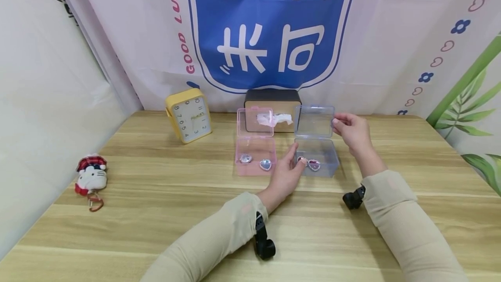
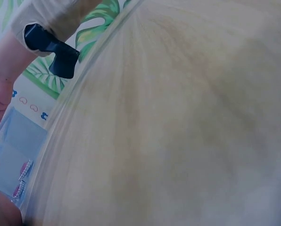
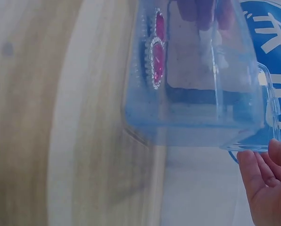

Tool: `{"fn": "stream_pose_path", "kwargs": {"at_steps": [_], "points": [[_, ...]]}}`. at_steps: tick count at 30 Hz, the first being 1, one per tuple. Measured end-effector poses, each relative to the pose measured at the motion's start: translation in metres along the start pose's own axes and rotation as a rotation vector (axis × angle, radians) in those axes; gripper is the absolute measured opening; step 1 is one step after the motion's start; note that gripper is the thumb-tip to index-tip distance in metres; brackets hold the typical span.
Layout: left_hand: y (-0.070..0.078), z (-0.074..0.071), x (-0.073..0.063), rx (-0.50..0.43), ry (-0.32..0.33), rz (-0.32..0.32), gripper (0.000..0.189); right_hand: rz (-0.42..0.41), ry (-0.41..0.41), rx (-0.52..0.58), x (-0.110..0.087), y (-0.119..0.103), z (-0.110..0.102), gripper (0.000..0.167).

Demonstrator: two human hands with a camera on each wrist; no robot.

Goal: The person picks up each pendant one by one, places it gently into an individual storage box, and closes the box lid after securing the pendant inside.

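Observation:
A clear blue plastic box (image 1: 321, 169) stands on the table with its hinged lid (image 1: 314, 122) raised. Inside lie two pink heart-shaped gems with sparkly rims (image 1: 314, 165), one partly behind my left thumb. My left hand (image 1: 285, 177) rests against the box's left side, fingers fairly straight; the right wrist view shows its fingertips through the plastic. My right hand (image 1: 354, 132) pinches the lid's right edge between thumb and fingers, also seen in the right wrist view. To the left, a pink clear box (image 1: 256, 169) with its lid up holds two pale gems (image 1: 265, 165).
Behind the boxes stands a black and wood-toned tissue box (image 1: 272, 95). A yellow clock (image 1: 192, 116) is at the back left. At the left edge of the table (image 1: 176, 212) lies a plush keychain (image 1: 91, 177). A printed cloth (image 1: 372, 34) hangs behind.

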State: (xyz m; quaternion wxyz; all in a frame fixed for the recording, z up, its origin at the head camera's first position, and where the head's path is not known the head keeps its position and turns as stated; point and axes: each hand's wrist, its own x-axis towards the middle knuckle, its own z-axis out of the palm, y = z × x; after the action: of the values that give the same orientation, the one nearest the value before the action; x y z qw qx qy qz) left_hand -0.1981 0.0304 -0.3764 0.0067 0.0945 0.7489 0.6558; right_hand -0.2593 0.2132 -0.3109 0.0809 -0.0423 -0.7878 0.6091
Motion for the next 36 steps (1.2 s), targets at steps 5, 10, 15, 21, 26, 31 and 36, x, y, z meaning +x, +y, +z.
{"fn": "stream_pose_path", "kwargs": {"at_steps": [5, 10, 15, 21, 26, 31, 36], "points": [[-0.003, 0.001, 0.001, -0.005, 0.005, -0.003, 0.056, -0.044, 0.005, -0.007, -0.009, -0.001, -0.002, 0.038], [-0.002, 0.001, 0.001, 0.002, 0.004, -0.011, 0.056, -0.090, 0.010, -0.032, -0.018, -0.001, -0.002, 0.037], [-0.002, 0.000, 0.000, 0.015, 0.002, -0.012, 0.056, -0.101, 0.012, -0.099, -0.025, -0.001, -0.003, 0.038], [-0.002, 0.000, 0.000, 0.024, 0.001, -0.011, 0.056, -0.099, 0.000, -0.107, -0.038, 0.001, -0.004, 0.038], [-0.002, 0.000, 0.000, 0.022, -0.001, -0.025, 0.057, -0.093, -0.055, -0.135, -0.050, 0.004, -0.008, 0.041], [0.000, 0.000, -0.001, 0.027, 0.002, -0.031, 0.057, -0.060, -0.124, -0.140, -0.061, 0.002, -0.010, 0.046], [0.000, 0.000, -0.001, 0.022, 0.008, -0.020, 0.057, -0.026, -0.160, -0.140, -0.068, 0.002, -0.012, 0.050]]}}
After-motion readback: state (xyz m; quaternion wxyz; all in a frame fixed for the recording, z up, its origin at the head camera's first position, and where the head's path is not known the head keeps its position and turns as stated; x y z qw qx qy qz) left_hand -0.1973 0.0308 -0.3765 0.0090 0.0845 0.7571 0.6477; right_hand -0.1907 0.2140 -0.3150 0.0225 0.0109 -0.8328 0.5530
